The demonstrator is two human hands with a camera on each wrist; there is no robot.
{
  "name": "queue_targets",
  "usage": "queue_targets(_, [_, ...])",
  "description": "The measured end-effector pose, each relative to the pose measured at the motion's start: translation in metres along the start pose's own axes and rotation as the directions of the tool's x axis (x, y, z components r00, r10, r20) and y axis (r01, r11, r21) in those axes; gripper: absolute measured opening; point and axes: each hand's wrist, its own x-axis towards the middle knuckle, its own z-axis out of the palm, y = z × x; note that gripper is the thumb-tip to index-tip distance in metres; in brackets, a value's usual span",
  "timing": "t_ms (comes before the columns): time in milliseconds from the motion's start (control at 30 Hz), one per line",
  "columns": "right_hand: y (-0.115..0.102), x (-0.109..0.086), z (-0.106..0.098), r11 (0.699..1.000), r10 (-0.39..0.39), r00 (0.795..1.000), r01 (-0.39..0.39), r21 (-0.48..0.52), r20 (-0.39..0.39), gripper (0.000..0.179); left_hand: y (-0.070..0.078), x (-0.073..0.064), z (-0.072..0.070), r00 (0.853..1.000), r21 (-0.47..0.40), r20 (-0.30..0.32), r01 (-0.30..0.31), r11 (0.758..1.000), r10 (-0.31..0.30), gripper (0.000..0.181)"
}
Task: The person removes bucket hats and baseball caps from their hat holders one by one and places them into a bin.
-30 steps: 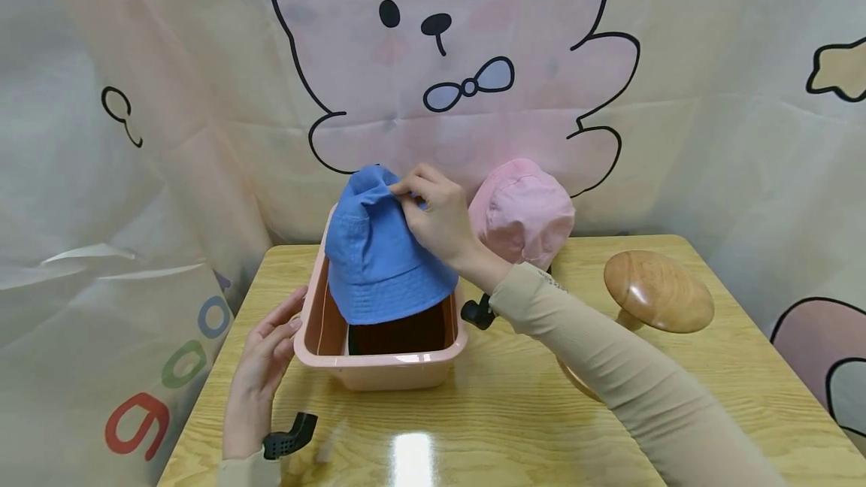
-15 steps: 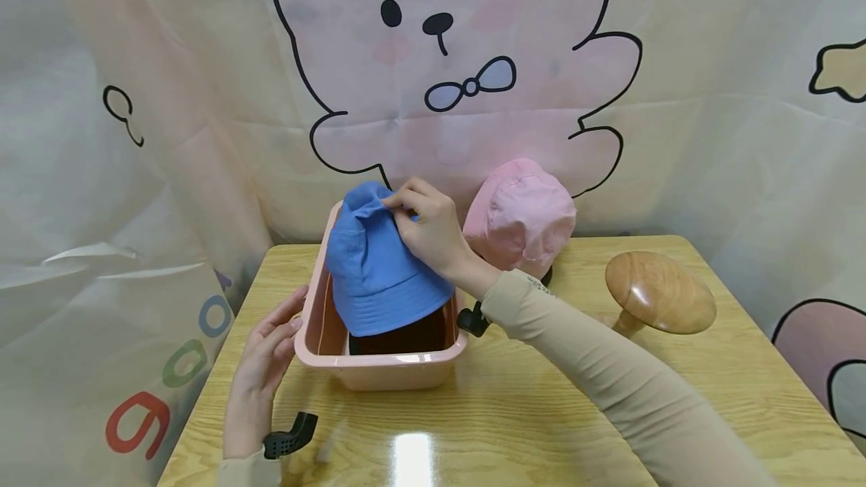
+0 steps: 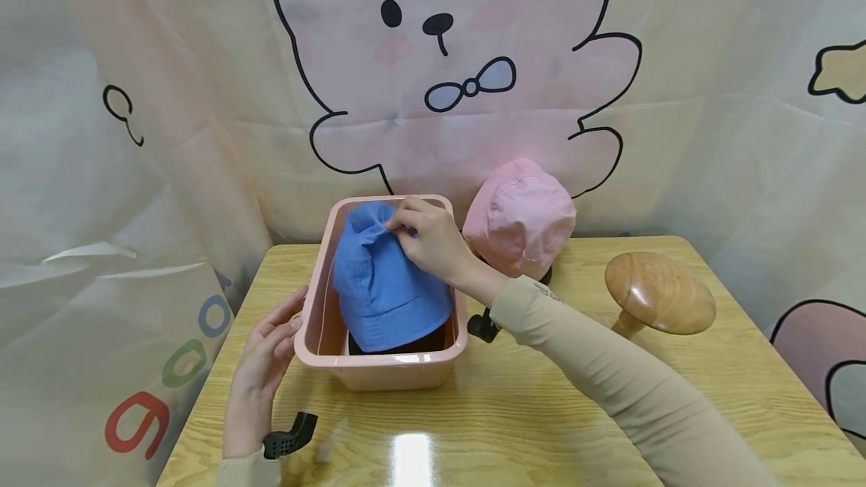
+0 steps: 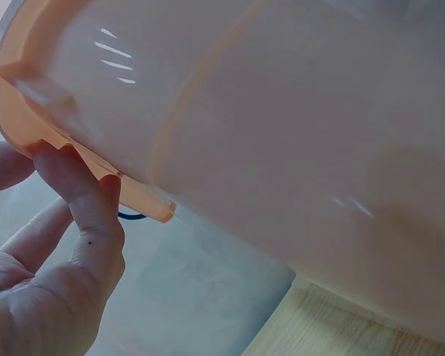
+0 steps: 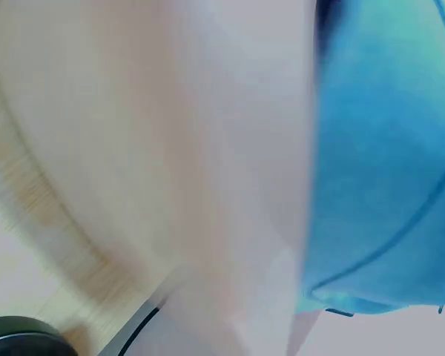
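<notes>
In the head view my right hand (image 3: 436, 239) pinches the creased crown of a blue bucket hat (image 3: 402, 299). The hat sits inside a pink plastic basin (image 3: 399, 359), its brim tilted toward the near side. Under it shows a dark item (image 3: 436, 340), mostly hidden. My left hand (image 3: 264, 355) rests against the basin's left rim from outside. In the left wrist view, the left fingers (image 4: 78, 185) touch the rim's underside. The right wrist view shows the blue hat (image 5: 393, 163) beside the basin wall; the right fingers are out of sight there.
A pink bucket hat (image 3: 524, 224) stands behind the right arm, over something dark at its base. Farther right is a wooden stand with a rounded top (image 3: 659, 291). The wooden table (image 3: 541, 427) backs onto a printed curtain (image 3: 704, 156).
My right hand has lowered the blue hat deeper into the basin, so the far rim now shows and less of the dark item does. The left hand has stayed put.
</notes>
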Motion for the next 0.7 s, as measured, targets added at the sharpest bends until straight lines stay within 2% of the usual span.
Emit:
queue_targets(267, [0.009, -0.008, -0.004, 0.999, 0.028, 0.992, -0.03, 0.014, 0.124, 0.017, -0.001, 0.0, -0.002, 1.0, -0.007, 0.004, -0.01, 1.0, 0.01, 0.043])
queue_targets(467, [0.013, -0.015, -0.006, 0.997, 0.075, 0.972, -0.078, 0.006, 0.222, 0.016, -0.003, 0.0, -0.004, 1.0, -0.012, 0.007, -0.01, 1.0, 0.01, 0.043])
queue_targets(700, [0.014, -0.019, -0.007, 0.995, 0.096, 0.948, -0.081, -0.065, 0.303, 0.018, -0.002, 0.0, -0.002, 1.0, -0.002, -0.001, -0.005, 1.0, 0.005, 0.043])
